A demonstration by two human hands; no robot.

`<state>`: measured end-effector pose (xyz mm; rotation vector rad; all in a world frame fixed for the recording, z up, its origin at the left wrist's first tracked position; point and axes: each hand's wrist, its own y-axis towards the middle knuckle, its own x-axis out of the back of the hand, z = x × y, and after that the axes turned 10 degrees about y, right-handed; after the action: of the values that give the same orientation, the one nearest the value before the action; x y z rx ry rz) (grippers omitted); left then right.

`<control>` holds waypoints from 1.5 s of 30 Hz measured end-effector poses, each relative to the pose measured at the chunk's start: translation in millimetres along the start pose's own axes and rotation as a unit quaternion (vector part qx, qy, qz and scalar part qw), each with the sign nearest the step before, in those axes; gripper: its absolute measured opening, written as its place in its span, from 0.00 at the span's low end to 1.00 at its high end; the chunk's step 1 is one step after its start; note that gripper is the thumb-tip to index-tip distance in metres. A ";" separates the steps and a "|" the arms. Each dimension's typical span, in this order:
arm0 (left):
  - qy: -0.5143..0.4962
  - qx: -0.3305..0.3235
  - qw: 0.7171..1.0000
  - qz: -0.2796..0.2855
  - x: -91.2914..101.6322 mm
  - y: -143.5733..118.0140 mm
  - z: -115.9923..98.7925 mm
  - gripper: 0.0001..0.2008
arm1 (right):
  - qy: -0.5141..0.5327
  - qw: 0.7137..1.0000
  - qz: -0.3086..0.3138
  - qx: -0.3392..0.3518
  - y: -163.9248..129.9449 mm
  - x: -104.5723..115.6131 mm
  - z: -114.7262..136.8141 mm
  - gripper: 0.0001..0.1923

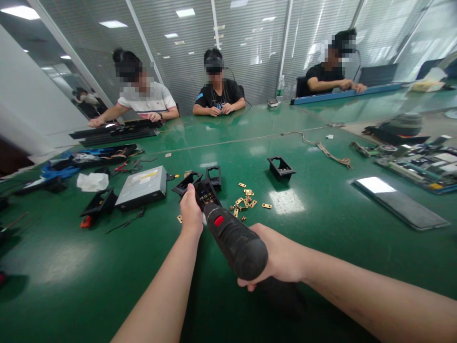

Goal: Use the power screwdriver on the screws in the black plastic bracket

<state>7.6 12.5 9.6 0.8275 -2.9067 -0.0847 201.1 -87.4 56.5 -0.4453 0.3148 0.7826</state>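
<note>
Near the middle of the green bench (pixel 321 224), the right hand (pixel 282 259) is gripping an electric screwdriver (pixel 232 238) while the left hand (pixel 191 212) is closing around a black plastic bracket (pixel 205 193) beside scattered brass plates (pixel 246 197).

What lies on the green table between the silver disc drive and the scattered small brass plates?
In the head view, the left hand steadying a black plastic bracket lies there.
</note>
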 end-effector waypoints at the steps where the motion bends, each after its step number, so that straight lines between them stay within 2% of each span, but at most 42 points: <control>1: 0.002 0.001 1.000 -0.002 0.0 0.0 -0.2 0.27 | 0.001 1.000 0.001 -0.001 0.1 -0.1 0.0 0.16; 6: 0.014 -0.009 1.000 0.006 0.1 1.4 0.4 0.27 | 0.007 1.000 0.001 -0.004 0.7 -0.5 -0.7 0.19; 14: 0.001 -0.005 1.000 0.009 -0.2 3.7 2.9 0.26 | -0.002 1.000 -0.003 -0.007 -0.3 -1.0 0.1 0.18; 25: -0.027 0.012 0.999 0.011 -2.1 -0.2 -5.2 0.25 | 0.002 1.000 -0.004 -0.013 -0.1 -2.1 3.5 0.16; 37: -0.011 0.012 1.000 -0.001 -2.3 -2.0 -9.1 0.24 | -0.001 1.000 0.006 -0.006 -0.7 -0.5 -0.5 0.20; 45: -0.015 0.018 1.000 -0.001 -3.0 -2.8 -11.1 0.24 | -0.013 1.000 0.004 -0.004 -1.2 0.3 0.9 0.19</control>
<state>13.0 11.4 20.1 0.8419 -2.9443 -0.0447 202.3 -87.5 57.6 -0.4412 0.2886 0.7968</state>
